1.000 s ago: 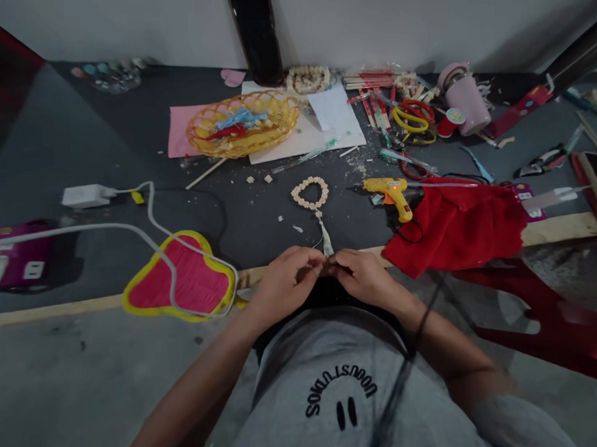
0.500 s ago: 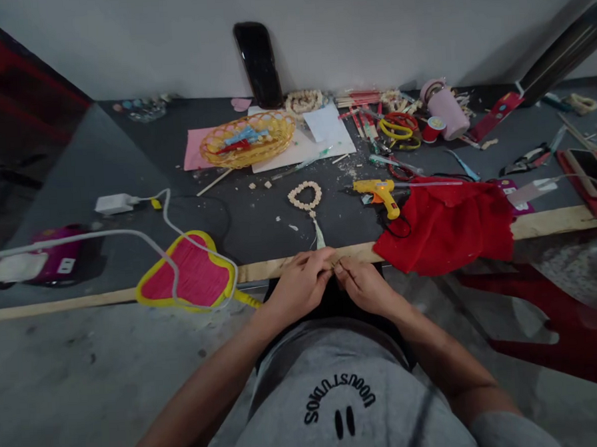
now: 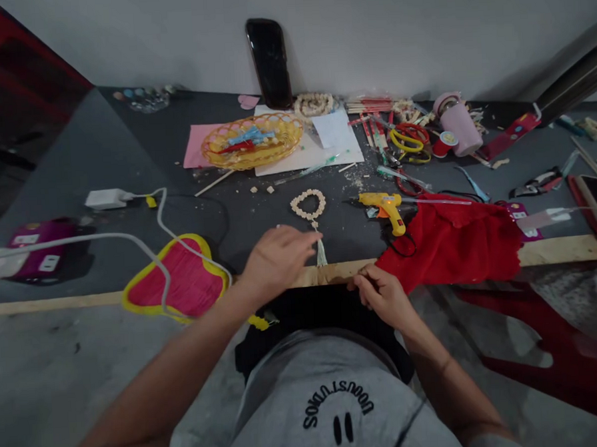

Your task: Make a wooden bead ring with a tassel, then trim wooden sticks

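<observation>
My left hand reaches out over the dark table top, fingers stretched toward the pale tassel that hangs from a cream bead loop. It holds nothing that I can see. My right hand stays by the wooden table edge, fingers pinched together on something too small to make out. The bead loop lies flat just beyond my left fingertips.
A yellow glue gun and a red cloth lie to the right. A pink and yellow heart shape with a white cable sits left. Behind are an orange basket, scissors, a pink cup and a black phone.
My hands were pinched together at the table edge. Now the left hand has parted from the right and moved forward to the tassel; the right hand stays low.
</observation>
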A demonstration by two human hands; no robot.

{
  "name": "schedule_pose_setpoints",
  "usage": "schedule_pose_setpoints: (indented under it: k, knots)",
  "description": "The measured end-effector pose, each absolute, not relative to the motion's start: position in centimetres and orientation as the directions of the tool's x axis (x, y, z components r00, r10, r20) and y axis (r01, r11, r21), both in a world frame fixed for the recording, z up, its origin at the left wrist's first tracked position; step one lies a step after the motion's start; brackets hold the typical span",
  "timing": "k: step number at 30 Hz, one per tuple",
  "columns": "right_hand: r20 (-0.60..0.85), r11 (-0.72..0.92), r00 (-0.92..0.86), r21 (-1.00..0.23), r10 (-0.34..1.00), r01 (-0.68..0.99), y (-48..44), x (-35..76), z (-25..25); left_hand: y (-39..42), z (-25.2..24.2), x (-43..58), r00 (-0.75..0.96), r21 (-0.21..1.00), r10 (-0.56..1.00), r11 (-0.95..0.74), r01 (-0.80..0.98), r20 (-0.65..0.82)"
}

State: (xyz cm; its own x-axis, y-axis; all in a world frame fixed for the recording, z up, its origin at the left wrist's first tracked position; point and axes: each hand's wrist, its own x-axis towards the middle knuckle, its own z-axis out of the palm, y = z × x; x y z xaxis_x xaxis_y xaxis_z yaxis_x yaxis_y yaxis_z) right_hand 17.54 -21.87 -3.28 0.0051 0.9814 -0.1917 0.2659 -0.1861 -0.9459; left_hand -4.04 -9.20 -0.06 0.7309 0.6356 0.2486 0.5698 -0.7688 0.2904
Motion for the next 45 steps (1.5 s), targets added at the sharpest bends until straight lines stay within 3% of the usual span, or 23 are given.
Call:
schedule_pose_setpoints:
  k: [5,10,14,17,22,25,27,29,31,35,41,45]
  knots:
    - [-0.313,-0.316,0.044,-0.932,0.949,0.177,-22.9,18.5,-3.9,-2.7,-1.0,-4.7,0.715,0.171,0.681,-0.732,0.66,0.157]
    - [-0.35,-0.36,0.098,-0.925,0.932,0.122,-23.4,20.0,-3.3,0.2,-2.3,-3.9,0.747,0.189,0.658,-0.749,0.636,0.093]
    - [-0.349,-0.352,0.053,-0.913,0.936,0.208,-23.8,22.1,-2.2,0.8,-2.7,-3.9,0.773,0.218,0.625,-0.774,0.595,0.109]
    - [-0.43,-0.395,-0.048,-0.862,0.901,0.319,-24.3,23.1,-1.9,1.2,-2.8,-4.2,0.779,0.198,0.613,-0.786,0.585,0.132]
    - [-0.63,-0.476,-0.17,-0.713,0.758,0.515,-25.5,23.8,-1.5,1.8,-3.0,-4.3,0.77,0.179,0.611,-0.791,0.585,0.181]
    - [-0.72,-0.446,-0.297,-0.644,0.627,0.622,-25.5,24.4,-0.3,2.1,-3.2,-4.3,0.757,0.184,0.623,-0.782,0.596,0.195]
    - [-0.682,-0.369,-0.347,-0.674,0.644,0.64,-24.7,24.5,0.9,2.2,-3.3,-4.3,0.756,0.212,0.625,-0.78,0.589,0.197]
    - [-0.588,-0.308,-0.306,-0.718,0.749,0.624,-23.1,24.3,1.9,2.2,-3.4,-4.3,0.765,0.263,0.612,-0.786,0.559,0.202]
    - [-0.452,-0.242,-0.206,-0.747,0.868,0.62,-20.8,23.6,2.4,2.2,-3.7,-4.4,0.776,0.322,0.595,-0.791,0.521,0.207]
    - [-0.168,-0.038,-0.153,-0.785,0.974,0.618,-15.5,21.2,1.2,2.0,-4.0,-4.4,0.79,0.377,0.568,-0.801,0.466,0.23]
    - [-0.142,-0.126,0.001,-0.88,0.99,0.458,-11.6,17.9,-1.6,1.4,-3.7,-4.0,0.808,0.365,0.511,-0.841,0.399,0.295]
    - [-0.043,-0.046,0.021,-0.776,0.999,0.629,-10.2,17.9,-1.0,1.3,-4.0,-4.0,0.797,0.365,0.521,-0.837,0.407,0.306]
